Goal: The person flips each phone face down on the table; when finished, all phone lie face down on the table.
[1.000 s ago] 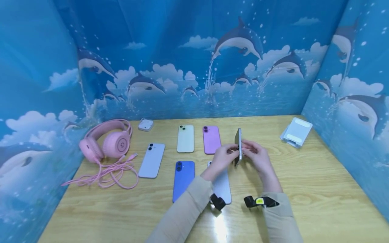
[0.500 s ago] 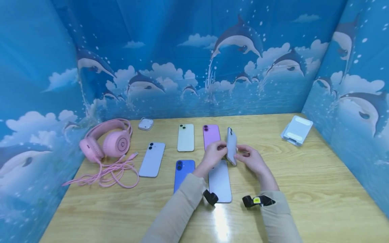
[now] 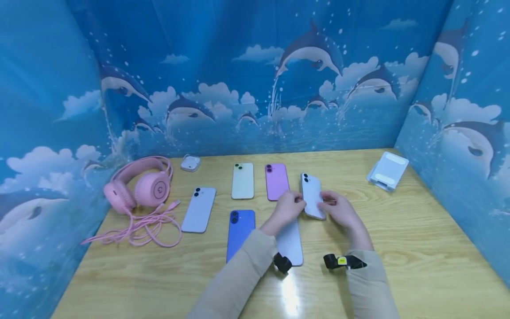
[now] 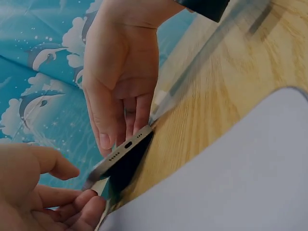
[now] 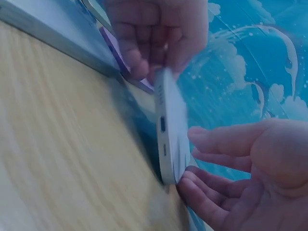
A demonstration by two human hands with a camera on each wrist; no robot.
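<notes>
White phone (image 3: pixel 312 201) | between left hand (image 3: pixel 288 209) and right hand (image 3: pixel 338 212) | both holding its edges

Pink headset (image 3: pixel 137 188) (cable coiled), white stand (image 3: pixel 388 170), purple phone (image 3: pixel 276 181), blue phone (image 3: pixel 240 230).

The table (image 3: pixel 418 248) is pale wood-grain with a glossy sheen that mirrors the light, the phone (image 3: pixel 312 201) has a smooth matt white back and a satin metal-looking edge, and the sleeves (image 3: pixel 239 283) are soft beige cloth.
</notes>
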